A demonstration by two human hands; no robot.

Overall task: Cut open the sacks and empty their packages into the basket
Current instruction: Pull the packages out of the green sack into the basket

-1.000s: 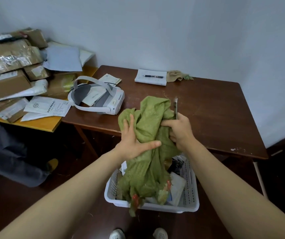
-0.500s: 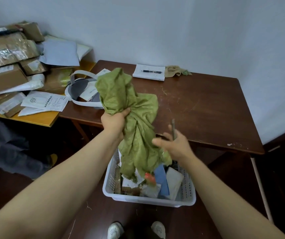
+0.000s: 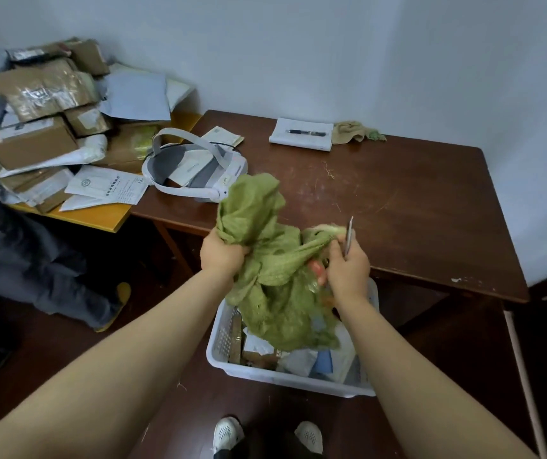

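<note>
A limp green woven sack (image 3: 273,270) hangs over the white plastic basket (image 3: 285,380) on the floor, its lower part draped onto the packages (image 3: 301,361) inside. My left hand (image 3: 222,256) is shut on a bunched upper part of the sack. My right hand (image 3: 348,270) pinches another edge of the sack and also holds a thin metal blade (image 3: 349,238) pointing up. Something orange-red shows under my right hand, too hidden to identify.
The dark wooden table (image 3: 397,207) stands just behind the basket, bearing a white headset (image 3: 196,170), a notepad with a pen (image 3: 301,137) and a rag (image 3: 354,130). Stacked parcels (image 3: 43,127) cover a yellow table at left. A person's leg (image 3: 33,260) is at left; my shoes (image 3: 229,432) are below.
My left hand lowered with the sack's bunched top and shifted right. My right hand rose from beside the sack and took hold of its edge, the blade staying in it.
</note>
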